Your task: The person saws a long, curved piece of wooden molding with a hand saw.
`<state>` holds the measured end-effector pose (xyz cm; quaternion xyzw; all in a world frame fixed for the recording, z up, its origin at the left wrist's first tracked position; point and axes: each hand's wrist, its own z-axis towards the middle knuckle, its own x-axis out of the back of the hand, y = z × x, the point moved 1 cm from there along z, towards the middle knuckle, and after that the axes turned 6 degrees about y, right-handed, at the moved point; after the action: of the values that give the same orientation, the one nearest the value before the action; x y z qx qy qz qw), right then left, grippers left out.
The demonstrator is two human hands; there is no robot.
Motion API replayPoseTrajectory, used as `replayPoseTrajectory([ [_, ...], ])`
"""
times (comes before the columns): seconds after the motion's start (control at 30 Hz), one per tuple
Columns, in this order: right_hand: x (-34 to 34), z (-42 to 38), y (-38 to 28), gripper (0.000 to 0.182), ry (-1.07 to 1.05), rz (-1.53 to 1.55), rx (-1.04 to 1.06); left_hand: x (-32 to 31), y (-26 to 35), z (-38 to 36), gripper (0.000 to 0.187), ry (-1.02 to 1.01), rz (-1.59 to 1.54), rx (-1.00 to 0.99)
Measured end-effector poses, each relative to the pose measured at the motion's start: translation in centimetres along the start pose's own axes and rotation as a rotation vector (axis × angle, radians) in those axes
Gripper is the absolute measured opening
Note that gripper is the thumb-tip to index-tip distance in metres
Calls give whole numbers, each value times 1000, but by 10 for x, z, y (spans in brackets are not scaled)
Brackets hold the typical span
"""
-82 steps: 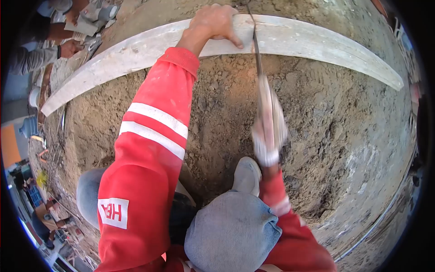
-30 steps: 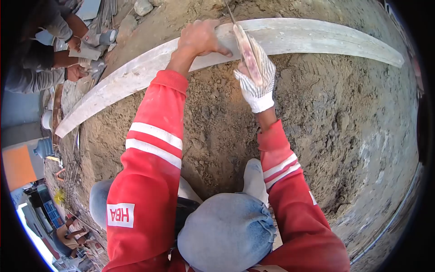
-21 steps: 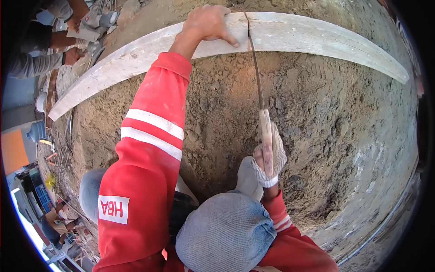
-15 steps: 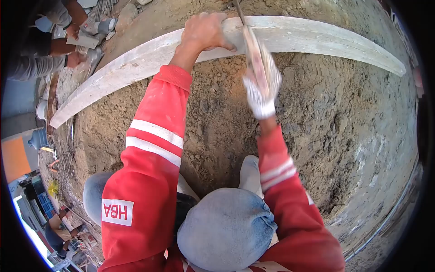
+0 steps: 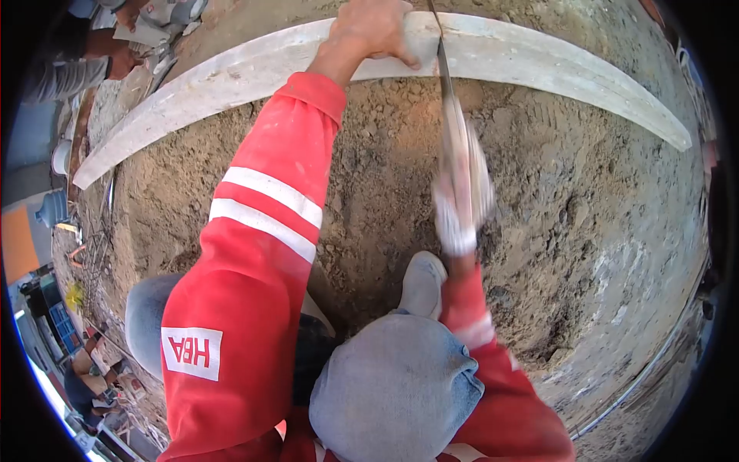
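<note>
A long pale wooden board (image 5: 539, 65) lies across the top of the view over the soil. My bare left hand (image 5: 373, 31) grips the board near its middle, with the thumb over its near edge. Just right of it, a thin dark saw blade (image 5: 444, 65) crosses the board. The saw's handle is in my gloved right hand (image 5: 460, 189), which is closed round it and blurred by motion.
Rough brown soil (image 5: 369, 200) lies between the board and my legs. At the upper left are another person's hands (image 5: 123, 60) and grey sleeve. A blue bottle (image 5: 52, 208) stands at the left, and a second person is at the lower left.
My right hand has moved back towards my body with the saw, and more of the blade shows. My left hand still holds the board, which sits slightly higher in view.
</note>
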<state>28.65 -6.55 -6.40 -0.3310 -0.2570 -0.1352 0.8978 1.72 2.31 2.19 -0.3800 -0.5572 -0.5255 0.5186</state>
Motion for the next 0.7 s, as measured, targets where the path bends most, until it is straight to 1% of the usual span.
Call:
replayPoseTrajectory([
  [0.03,-31,17,20,53,153,112,68,-1,5,-5,76,-5,-6,-6],
  [0.07,-40,54,19,54,149,191,88,-1,7,-8,77,29,-8,8],
  [0.13,-65,49,52,55,12,422,-255,0,3,-10,79,57,0,37],
  [0.2,-45,61,41,50,143,164,189,-2,-3,3,78,-67,-23,5],
  [0.23,-22,53,18,48,45,238,37,-3,-3,6,78,-58,-24,9],
  [0.3,12,6,-6,65,-145,21,-82,-8,-9,9,81,-43,-31,-41],
  [0.33,28,-18,-17,74,-249,-93,-124,-7,-12,12,81,-37,-25,-19],
  [0.4,53,-39,-30,74,-286,-25,-159,-6,-13,20,83,-137,-39,17],
  [0.43,65,-48,-35,74,-304,9,-178,-9,-14,19,83,-145,-33,8],
  [0.5,59,-39,-33,70,-340,93,-301,-16,-14,17,88,-84,-63,15],
  [0.53,33,-21,-14,70,-240,126,-224,-15,-13,19,88,-76,-56,-16],
  [0.57,7,-2,4,69,-142,150,-143,-17,-11,15,83,-17,-18,-10],
  [0.6,-19,20,23,69,65,141,125,-18,-8,10,79,42,18,2],
  [0.63,-37,51,27,60,36,255,-8,-16,-5,6,79,28,21,32],
  [0.7,-37,78,16,52,-1,383,-138,-14,-6,4,80,24,22,22],
])
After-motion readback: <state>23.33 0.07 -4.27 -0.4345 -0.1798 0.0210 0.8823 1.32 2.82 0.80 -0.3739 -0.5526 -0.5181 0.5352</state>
